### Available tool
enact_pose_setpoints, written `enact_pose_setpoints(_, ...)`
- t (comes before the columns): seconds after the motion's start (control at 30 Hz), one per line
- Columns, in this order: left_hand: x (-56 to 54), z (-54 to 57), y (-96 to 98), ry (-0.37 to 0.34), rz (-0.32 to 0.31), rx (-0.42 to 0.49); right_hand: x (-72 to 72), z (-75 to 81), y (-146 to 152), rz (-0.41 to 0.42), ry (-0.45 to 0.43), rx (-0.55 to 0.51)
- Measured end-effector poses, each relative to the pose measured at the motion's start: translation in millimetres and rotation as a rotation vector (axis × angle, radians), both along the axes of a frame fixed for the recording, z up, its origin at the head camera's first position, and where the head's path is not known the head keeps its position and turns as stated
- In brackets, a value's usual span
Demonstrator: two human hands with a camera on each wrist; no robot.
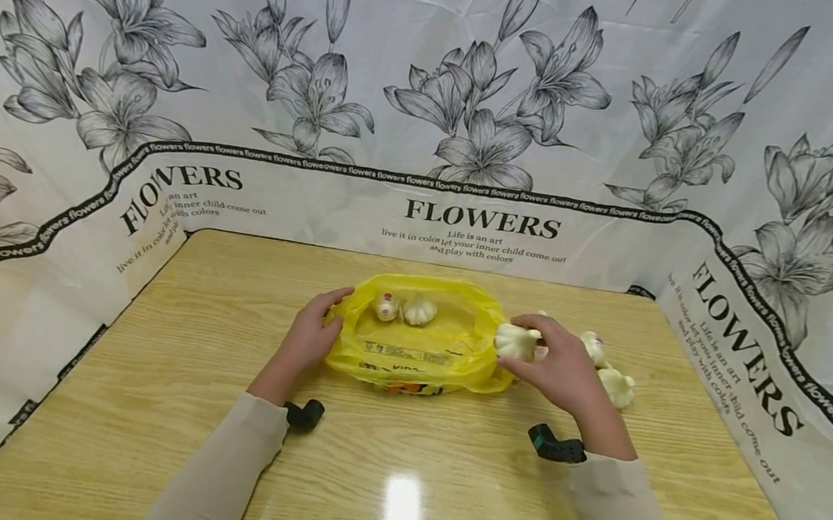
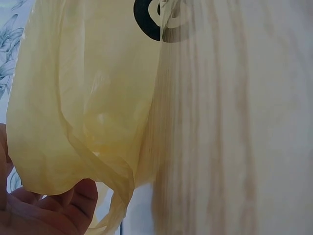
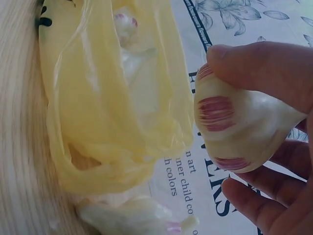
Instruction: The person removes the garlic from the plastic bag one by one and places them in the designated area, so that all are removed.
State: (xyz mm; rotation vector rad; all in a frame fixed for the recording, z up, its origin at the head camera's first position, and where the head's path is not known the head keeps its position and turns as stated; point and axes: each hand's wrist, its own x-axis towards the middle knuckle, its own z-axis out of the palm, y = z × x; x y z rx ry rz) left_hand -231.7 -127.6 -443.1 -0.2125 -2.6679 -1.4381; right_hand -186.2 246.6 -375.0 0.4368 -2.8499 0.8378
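Observation:
A yellow plastic bag (image 1: pixel 465 379) lies on the table with its mouth spread open. My left hand (image 1: pixel 312 329) holds its left rim; in the left wrist view curled fingers (image 2: pixel 83 200) show at the thin plastic edge. Two garlic bulbs, one with a reddish mark (image 1: pixel 386 306) and a paler one (image 1: pixel 420 310), sit inside toward the back. At the bag's right rim, my right hand (image 1: pixel 560 366) pinches another garlic bulb (image 1: pixel 516 342) between thumb and fingers. Pinkish-purple patches mark this bulb (image 3: pixel 217 113) in the right wrist view.
Right of the bag, partly behind my right hand, more garlic lies on the wooden table (image 1: pixel 471 475), including a marked bulb (image 1: pixel 592 348) and a cream bulb (image 1: pixel 617 387). A flower-printed cloth (image 1: pixel 478 241) stands around the table's back and sides.

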Motion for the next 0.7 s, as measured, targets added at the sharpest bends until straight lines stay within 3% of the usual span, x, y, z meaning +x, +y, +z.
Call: enact_pose_setpoints(0.7, -0.5, -0.7, -1.2, -0.013, 0.002, -0.006, 6.7, -11.5, 23.0, 0.010, -0.040, 0.123)
